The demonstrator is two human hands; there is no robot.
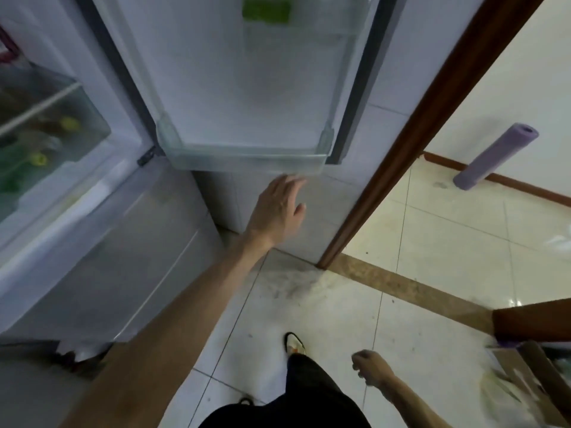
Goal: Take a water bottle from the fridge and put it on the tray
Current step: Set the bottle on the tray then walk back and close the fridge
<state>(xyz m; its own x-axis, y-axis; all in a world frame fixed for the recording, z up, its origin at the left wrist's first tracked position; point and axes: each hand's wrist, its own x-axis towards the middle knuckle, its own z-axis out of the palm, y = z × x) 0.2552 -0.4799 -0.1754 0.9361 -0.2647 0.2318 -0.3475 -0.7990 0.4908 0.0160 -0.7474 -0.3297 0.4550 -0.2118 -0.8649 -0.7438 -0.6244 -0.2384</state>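
Observation:
The fridge door (247, 88) stands swung open in front of me, with a clear plastic door shelf (247, 157) at its lower end. My left hand (278, 208) reaches up to just below that shelf, fingers spread, holding nothing. My right hand (372, 367) hangs low at the right with its fingers curled and nothing in them. High in the door sits a blurred bottle with a green label (266, 9). The fridge interior (40, 125) at the left shows a glass-fronted drawer with blurred green and yellow items. No tray is in view.
A closed lower fridge compartment (102, 257) lies at the left. A brown door frame (411, 134) runs diagonally at the right, with a purple rolled mat (494, 157) leaning on the wall beyond. My foot (295, 342) stands on the pale tiled floor (340, 304).

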